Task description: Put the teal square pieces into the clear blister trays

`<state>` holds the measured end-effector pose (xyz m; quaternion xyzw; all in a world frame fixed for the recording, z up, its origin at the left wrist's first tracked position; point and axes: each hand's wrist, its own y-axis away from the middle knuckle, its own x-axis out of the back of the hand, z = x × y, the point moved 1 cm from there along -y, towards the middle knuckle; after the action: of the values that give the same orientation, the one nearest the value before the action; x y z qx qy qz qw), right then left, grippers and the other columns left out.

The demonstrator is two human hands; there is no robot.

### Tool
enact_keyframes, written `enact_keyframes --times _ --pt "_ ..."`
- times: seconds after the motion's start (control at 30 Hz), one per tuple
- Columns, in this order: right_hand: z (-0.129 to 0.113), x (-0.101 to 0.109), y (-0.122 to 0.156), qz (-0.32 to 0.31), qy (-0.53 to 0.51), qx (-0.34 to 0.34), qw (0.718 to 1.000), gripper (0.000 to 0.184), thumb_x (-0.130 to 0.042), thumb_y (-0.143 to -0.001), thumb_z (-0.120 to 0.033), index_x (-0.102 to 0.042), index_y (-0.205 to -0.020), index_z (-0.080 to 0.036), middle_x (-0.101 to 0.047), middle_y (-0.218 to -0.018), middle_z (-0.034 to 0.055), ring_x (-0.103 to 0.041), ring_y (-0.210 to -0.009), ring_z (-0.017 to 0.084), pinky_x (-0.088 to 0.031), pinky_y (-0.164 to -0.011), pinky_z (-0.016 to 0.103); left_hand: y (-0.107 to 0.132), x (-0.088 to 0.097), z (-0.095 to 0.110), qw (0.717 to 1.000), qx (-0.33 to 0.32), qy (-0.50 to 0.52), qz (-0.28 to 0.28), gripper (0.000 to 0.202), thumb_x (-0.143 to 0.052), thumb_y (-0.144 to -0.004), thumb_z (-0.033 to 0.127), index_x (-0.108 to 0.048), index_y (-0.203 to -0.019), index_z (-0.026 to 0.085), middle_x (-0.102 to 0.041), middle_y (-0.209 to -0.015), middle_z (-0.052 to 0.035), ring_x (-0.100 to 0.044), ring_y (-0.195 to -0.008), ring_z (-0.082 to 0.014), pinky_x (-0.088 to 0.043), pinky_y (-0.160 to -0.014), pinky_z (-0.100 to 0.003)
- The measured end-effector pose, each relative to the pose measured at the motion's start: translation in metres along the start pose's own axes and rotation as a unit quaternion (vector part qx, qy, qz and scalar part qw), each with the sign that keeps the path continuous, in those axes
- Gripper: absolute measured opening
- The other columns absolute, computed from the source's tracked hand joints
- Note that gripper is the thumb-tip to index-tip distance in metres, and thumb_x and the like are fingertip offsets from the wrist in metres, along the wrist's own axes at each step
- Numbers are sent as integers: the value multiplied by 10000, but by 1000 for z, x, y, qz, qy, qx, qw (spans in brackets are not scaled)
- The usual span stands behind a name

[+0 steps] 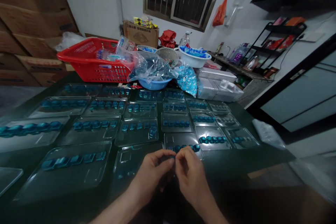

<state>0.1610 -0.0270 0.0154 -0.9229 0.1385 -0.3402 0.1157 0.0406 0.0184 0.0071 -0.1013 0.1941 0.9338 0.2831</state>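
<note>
Both hands meet at the near edge of a dark table. My left hand and my right hand are pinched fingertip to fingertip around something small and dark that I cannot make out. They hover just in front of a clear plastic tray that holds a row of blue pieces. Another clear tray with few pieces in it lies under my left hand. Several more clear trays with blue rows cover the table in a grid.
A red basket stands at the back left, beside a blue bowl under a clear bag and a white bowl of blue packets. Stacked clear lids sit at the back right. Cardboard boxes fill the left wall.
</note>
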Motion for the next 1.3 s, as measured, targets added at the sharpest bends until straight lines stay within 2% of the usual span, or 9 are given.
enact_keyframes --times 0.2,0.3,0.43,0.53,0.67,0.83,1.0,1.2,1.3 --pt "2 -2 3 5 -84 -15 996 25 -405 -788 -159 -429 -786 -165 -451 -682 -7 -431 -582 89 -352 -536 208 0 4 4 999 40 11 -14 226 -579 -710 317 -490 -845 158 -459 -477 23 -372 -363 -74 -238 -299 -156" --pt "0 -5 5 31 -141 -25 989 22 -422 -784 -152 -429 -800 -166 -482 -726 1 -470 -625 88 -378 -554 191 -1 4 2 994 62 81 -38 222 -593 -702 322 -440 -719 162 -457 -518 20 -386 -380 -70 -200 -291 -148" --pt "-1 -8 4 44 -183 -47 981 9 -420 -803 -170 -425 -810 -170 -500 -743 0 -492 -622 79 -402 -573 184 -2 4 -4 973 87 193 -96 186 -541 -744 299 -427 -696 161 -442 -600 11 -399 -412 -67 -161 -293 -150" --pt "0 -7 3 23 -210 -80 974 31 -432 -806 -195 -439 -800 -165 -490 -722 -4 -485 -628 77 -401 -576 180 -2 5 -5 971 99 186 -110 177 -524 -754 279 -433 -677 148 -428 -590 0 -386 -406 -69 -153 -296 -164" --pt "7 -5 1 -15 -272 -142 952 104 -413 -829 -258 -468 -845 -171 -474 -669 -18 -408 -514 55 -338 -447 157 0 4 -1 960 117 221 -128 177 -491 -770 273 -438 -678 132 -398 -607 -6 -366 -431 -62 -135 -312 -165" --pt "10 6 3 57 -156 -107 980 149 -420 -830 -248 -519 -922 -186 -507 -681 -6 -474 -587 84 -388 -527 183 -1 3 2 937 146 297 -110 167 -493 -779 291 -424 -729 147 -371 -623 6 -343 -451 -52 -118 -335 -152" --pt "2 12 6 29 -116 -15 993 179 -422 -827 -200 -556 -945 -190 -529 -759 12 -513 -709 106 -412 -641 211 -4 2 3 934 174 302 -77 195 -530 -761 313 -439 -762 141 -381 -632 8 -342 -457 -48 -121 -340 -144" --pt "5 14 1 27 -160 -73 984 202 -422 -830 -223 -548 -981 -172 -507 -657 -8 -455 -493 67 -384 -465 179 -9 5 3 920 196 337 -43 217 -533 -754 320 -426 -763 131 -411 -679 0 -365 -473 -51 -184 -336 -140" --pt "4 14 5 27 -162 -53 985 170 -449 -816 -202 -558 -945 -182 -531 -716 1 -490 -549 76 -408 -510 187 -8 9 6 920 187 343 -33 213 -536 -753 313 -432 -762 127 -421 -694 -6 -380 -482 -53 -210 -335 -139"
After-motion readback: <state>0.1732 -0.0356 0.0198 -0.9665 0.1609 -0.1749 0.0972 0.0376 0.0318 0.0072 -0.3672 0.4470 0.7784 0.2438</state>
